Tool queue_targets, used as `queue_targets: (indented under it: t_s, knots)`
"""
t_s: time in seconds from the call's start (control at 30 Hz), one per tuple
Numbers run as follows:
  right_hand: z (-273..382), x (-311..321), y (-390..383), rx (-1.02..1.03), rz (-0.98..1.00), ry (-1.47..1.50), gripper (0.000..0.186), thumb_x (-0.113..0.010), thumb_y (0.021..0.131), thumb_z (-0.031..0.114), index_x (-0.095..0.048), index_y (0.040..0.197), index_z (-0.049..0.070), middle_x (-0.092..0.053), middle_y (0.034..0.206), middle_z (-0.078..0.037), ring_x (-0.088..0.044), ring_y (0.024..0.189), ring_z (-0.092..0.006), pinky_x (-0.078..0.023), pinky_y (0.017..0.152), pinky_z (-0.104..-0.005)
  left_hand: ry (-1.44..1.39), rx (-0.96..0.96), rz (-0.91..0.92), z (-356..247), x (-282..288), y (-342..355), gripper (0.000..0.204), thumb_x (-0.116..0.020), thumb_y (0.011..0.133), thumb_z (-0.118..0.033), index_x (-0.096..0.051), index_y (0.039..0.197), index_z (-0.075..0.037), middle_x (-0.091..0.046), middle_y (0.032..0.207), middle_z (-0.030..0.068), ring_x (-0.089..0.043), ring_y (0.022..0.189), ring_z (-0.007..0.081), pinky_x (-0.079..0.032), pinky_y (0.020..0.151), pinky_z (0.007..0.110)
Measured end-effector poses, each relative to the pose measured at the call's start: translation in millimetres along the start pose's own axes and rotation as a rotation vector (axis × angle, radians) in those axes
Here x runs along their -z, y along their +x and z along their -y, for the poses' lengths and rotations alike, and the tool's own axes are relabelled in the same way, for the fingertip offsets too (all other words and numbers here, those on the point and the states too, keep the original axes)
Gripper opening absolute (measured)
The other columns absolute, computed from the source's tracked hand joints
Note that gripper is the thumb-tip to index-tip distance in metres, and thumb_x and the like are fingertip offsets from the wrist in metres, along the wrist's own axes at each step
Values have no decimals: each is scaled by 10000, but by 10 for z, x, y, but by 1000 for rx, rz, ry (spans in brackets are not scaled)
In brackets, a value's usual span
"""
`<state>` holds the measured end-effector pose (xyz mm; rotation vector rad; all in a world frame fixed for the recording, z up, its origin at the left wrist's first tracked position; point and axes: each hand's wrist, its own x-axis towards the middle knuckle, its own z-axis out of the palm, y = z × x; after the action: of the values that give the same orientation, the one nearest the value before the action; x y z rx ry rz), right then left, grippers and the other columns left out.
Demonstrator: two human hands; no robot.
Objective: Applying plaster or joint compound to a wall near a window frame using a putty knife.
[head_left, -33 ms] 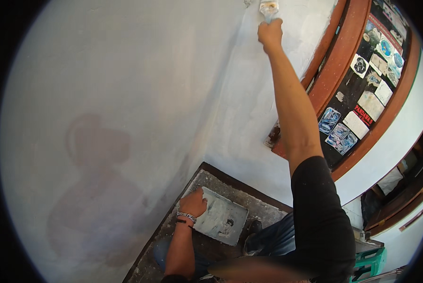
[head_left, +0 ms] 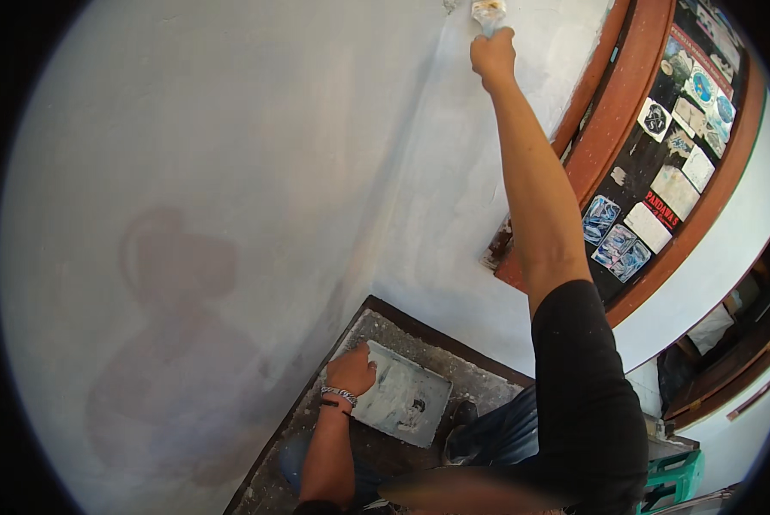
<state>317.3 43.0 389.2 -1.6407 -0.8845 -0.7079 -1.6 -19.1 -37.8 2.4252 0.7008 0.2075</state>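
Observation:
My right hand point(head_left: 493, 58) is raised at arm's length to the white wall point(head_left: 256, 146), its fingers closed round the handle of a paintbrush point(head_left: 490, 12). The brush's head, smeared with pale paint, is up against or very near the wall at the top of the view. Low down, my left hand point(head_left: 351, 371) grips the near-wall edge of a grey paint tray point(head_left: 411, 390). White paint streaks and a dark spot show on the tray's bottom. The left fingertips are partly hidden.
To the right stands a reddish-brown wooden frame point(head_left: 615, 129) round a dark panel point(head_left: 634, 167) covered with stickers. A dark-edged, paint-spotted ledge point(head_left: 479, 371) lies under the tray, near my legs point(head_left: 501, 433). A green plastic stool point(head_left: 681, 472) is at the lower right.
My right hand has shifted very slightly upward with the paintbrush. My left hand and the paint tray stay in place.

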Motion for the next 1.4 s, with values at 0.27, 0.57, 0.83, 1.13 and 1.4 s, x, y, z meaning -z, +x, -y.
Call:
queue_targets:
  t_s: [0.27, 0.57, 0.83, 1.13, 1.4]
  knots:
    - [-135, 174, -77, 62, 247, -260, 385, -475, 777, 140, -411, 1088, -77, -576, 1003, -329, -581, 953, -438, -462, 834, -462, 2, 38, 21, -23, 16, 3, 285, -561, 810, -235, -514, 1002, -30, -645, 864, 199, -621, 841, 364, -471, 723, 483]
    - [6, 212, 178, -32, 175, 32, 228, -513, 801, 109, -446, 966, -33, -551, 691, -120, -505, 523, -155, -393, 405, -274, 9, 46, 34, -41, 23, 19, 285, -559, 815, -238, -510, 1018, -43, -648, 869, 188, -621, 847, 358, -465, 718, 484]
    - [-409, -441, -995, -286, 163, 287, 258, -464, 858, 85, -301, 1033, -12, -523, 775, -143, -514, 541, -166, -391, 376, -295, 3, 41, 23, -30, 21, 3, 321, -565, 811, -249, -524, 1060, -51, -651, 913, 175, -622, 868, 346, -467, 735, 481]
    - [-68, 184, -167, -213, 93, 543, 35, -432, 803, 9, -443, 777, -12, -482, 667, -85, -460, 488, -140, -290, 370, -257, 13, 45, 49, -59, 61, -19, 320, -573, 807, -243, -527, 1066, -60, -650, 956, 170, -620, 900, 342, -473, 753, 467]
    - [-465, 34, -1457, -481, 216, 556, 237, -446, 855, 57, -303, 1043, 49, -489, 772, -101, -461, 489, -132, -327, 351, -265, 10, 63, 59, -8, 64, -57, 315, -579, 809, -237, -530, 1062, -57, -648, 962, 173, -616, 915, 343, -469, 772, 460]
